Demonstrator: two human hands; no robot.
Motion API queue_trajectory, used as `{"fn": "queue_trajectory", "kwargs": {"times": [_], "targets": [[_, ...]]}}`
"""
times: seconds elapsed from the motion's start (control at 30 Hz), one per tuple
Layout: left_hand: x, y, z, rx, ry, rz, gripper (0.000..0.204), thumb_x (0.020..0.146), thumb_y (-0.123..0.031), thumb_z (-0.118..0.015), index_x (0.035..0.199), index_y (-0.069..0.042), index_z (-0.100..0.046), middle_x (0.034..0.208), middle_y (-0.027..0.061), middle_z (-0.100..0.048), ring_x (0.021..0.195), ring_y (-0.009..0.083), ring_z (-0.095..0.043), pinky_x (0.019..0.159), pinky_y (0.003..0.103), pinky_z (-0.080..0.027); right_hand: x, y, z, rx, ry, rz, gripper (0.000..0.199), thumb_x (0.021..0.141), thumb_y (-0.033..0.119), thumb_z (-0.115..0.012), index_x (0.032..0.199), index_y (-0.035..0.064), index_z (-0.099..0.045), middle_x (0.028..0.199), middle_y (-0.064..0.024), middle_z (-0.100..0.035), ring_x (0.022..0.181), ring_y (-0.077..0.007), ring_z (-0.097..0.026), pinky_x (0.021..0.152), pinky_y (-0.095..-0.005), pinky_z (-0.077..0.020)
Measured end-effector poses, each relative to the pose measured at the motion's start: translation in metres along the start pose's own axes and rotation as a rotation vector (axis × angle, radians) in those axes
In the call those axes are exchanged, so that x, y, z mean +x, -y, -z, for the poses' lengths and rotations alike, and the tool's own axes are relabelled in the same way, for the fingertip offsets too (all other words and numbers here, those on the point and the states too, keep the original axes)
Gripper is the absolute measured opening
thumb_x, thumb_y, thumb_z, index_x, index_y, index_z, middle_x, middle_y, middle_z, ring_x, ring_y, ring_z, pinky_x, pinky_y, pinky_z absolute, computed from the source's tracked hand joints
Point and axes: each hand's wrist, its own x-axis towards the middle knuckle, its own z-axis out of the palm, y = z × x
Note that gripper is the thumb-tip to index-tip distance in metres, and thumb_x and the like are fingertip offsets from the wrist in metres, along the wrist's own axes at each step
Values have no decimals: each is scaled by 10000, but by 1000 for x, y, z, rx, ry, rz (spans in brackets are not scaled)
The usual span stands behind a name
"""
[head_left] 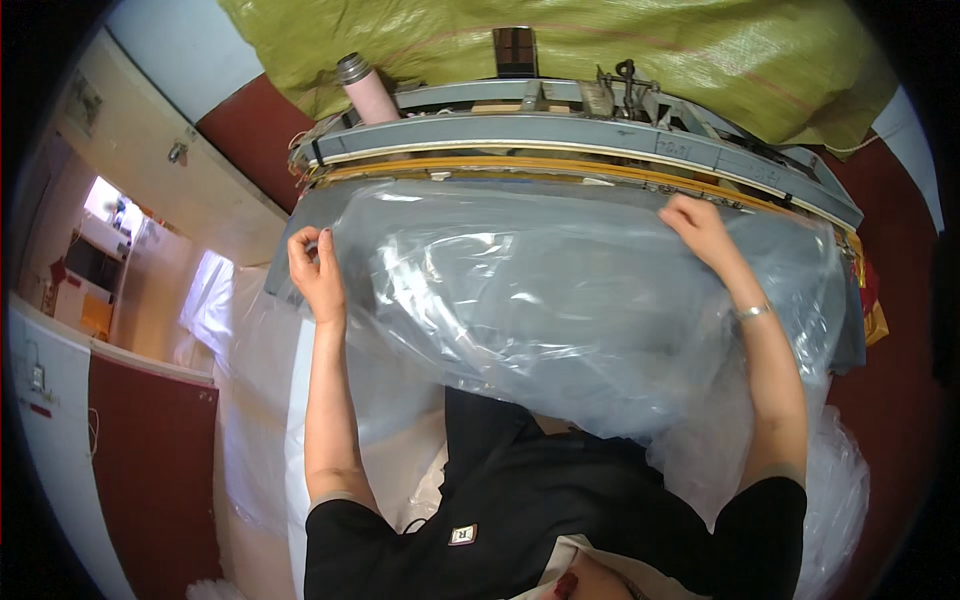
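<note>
A wide sheet of clear plastic film [560, 300] lies over the grey work surface and drapes down toward my body, wrinkled and shiny. My left hand [317, 270] is raised at the film's left side, thumb and fingers pinched at its edge. Toward the right, my right hand [695, 228] is closed, fingers curled on the film near its far edge. Just beyond the film runs a long grey metal bar [580, 140] of a bench machine, with an orange-yellow strip [480, 163] along its near side. The exact grip points are hard to see through the clear film.
A pink thermos [367, 92] stands behind the bar at the left, and a dark metal clamp [627, 88] sits on the frame. Green woven sheeting [640, 40] hangs behind. More clear film [835, 490] bunches at lower right. A door [150, 140] is at the left.
</note>
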Motion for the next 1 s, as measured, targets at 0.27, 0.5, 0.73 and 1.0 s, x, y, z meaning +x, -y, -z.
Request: {"fn": "queue_trajectory", "kwargs": {"times": [0.27, 0.5, 0.73, 1.0], "targets": [[-40, 63, 52, 433, 365, 20, 322, 844, -190, -525, 1082, 27, -523, 1120, 176, -530, 1037, 285, -502, 915, 338, -367, -148, -82, 96, -237, -212, -294, 199, 709, 132, -654, 645, 3, -517, 541, 11, -400, 535, -67, -360, 483, -238, -308], [-149, -33, 43, -320, -98, 761, 195, 895, -266, -470, 962, -85, -440, 884, 4, -467, 841, 106, -436, 719, 253, -344, -201, -97, 123, -188, -332, -405, 205, 743, 100, -633, 644, 3, -483, 569, 45, -375, 551, -49, -330, 486, -212, -275], [-184, -130, 11, -932, 443, 1196, 197, 897, -262, -472, 851, -71, -483, 726, 20, -478, 644, 136, -469, 605, 290, -421, -199, -103, 121, -180, -346, -383, 207, 748, 94, -622, 635, 11, -469, 573, 51, -370, 554, -48, -320, 489, -213, -270], [28, -110, 5, -852, 32, 253, 486, 920, -139, -399, 1370, -165, -214, 589, -29, -358, 466, 17, -316, 393, 138, -301, -204, -97, 122, -173, -339, -398, 208, 747, 102, -617, 649, 9, -459, 573, 42, -352, 555, -51, -315, 486, -217, -268]]}}
